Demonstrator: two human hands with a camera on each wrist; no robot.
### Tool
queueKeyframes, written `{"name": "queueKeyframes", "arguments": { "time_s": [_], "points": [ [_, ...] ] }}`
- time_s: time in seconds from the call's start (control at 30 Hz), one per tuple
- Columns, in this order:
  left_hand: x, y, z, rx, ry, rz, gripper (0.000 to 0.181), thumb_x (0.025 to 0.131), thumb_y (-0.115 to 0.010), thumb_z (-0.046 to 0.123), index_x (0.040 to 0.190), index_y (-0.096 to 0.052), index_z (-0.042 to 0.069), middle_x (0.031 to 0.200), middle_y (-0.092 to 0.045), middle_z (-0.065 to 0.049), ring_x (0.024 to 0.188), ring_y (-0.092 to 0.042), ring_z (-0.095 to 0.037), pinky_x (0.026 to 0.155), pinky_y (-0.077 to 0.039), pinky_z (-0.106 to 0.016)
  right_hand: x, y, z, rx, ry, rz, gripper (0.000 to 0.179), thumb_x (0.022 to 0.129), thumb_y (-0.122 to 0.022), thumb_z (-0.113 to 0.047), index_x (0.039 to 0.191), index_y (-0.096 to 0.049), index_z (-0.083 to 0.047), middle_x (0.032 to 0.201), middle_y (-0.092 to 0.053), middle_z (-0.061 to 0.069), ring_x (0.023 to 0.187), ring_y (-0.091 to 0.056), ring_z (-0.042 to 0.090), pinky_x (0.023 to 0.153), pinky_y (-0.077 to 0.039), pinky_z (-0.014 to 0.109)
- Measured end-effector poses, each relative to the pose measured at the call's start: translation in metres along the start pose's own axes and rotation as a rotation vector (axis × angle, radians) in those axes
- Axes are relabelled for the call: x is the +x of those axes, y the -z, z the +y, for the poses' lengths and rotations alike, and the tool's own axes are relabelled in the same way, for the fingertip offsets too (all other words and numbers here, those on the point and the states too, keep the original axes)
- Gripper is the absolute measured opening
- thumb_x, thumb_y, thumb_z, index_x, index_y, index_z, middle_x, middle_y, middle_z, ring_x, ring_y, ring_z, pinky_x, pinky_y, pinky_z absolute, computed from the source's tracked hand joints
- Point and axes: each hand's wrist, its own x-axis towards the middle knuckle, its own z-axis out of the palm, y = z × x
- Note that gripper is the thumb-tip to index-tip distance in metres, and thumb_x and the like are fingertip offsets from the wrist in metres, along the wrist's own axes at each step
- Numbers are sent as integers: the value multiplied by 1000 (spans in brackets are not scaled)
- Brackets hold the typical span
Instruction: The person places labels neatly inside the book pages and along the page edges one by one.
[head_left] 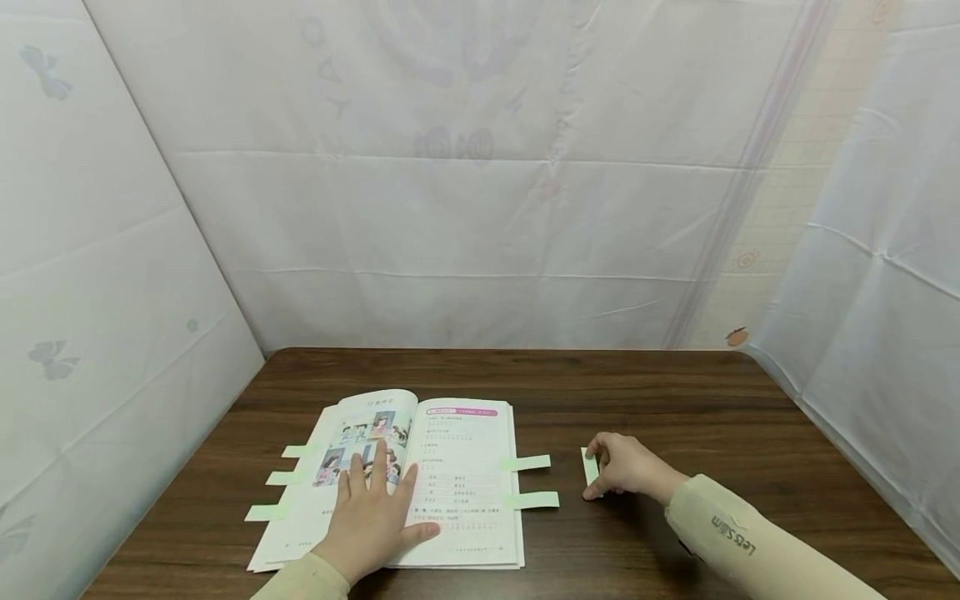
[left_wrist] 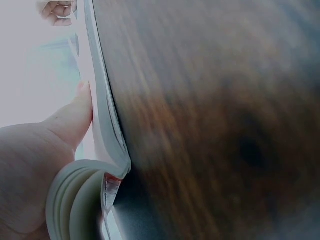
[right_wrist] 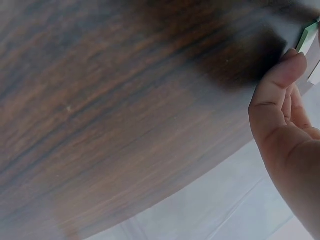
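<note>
An open book [head_left: 472,525] lies on the table, with printed text on its right page and coloured pictures on its left. Spread flat across its pages, my left hand [head_left: 370,521] has straight fingers. In the left wrist view the thumb [left_wrist: 75,115] rests along the book's edge. To the right of the book, my right hand [head_left: 626,465] grips a small pad of pale green sticky notes [head_left: 591,472] on the table, thumb at its near end and fingers at its far end. The right wrist view shows the thumb [right_wrist: 285,75] against the pad's green edge [right_wrist: 306,37].
Pale green sticky strips stick out from both sides of the book, such as one strip [head_left: 534,462] on the right and another [head_left: 266,512] on the left. The dark wooden table [head_left: 675,400] is bordered by white printed curtains [head_left: 480,208] at the back and sides.
</note>
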Motion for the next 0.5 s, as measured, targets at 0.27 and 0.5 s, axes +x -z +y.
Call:
{"name": "queueKeyframes", "arguments": {
  "time_s": [0.27,0.5],
  "points": [
    [-1,-1,0,4,0,6,88,77,-66,70,139,-57,8,154,-23,-40,132,-24,-71,102,-26,-77,-1,3,2,-11,35,-44,57,64,-90,-3,112,-58,1,67,-57,5,55,-52,16,55,-47,30],
    [-1,1,1,-1,-4,7,87,77,-67,69,138,-57,8,154,-23,-40,132,-24,-71,102,-26,-77,-2,5,4,-29,88,-70,57,66,-88,-1,114,-58,5,68,-57,4,54,-52,14,53,-47,30]
  ]
}}
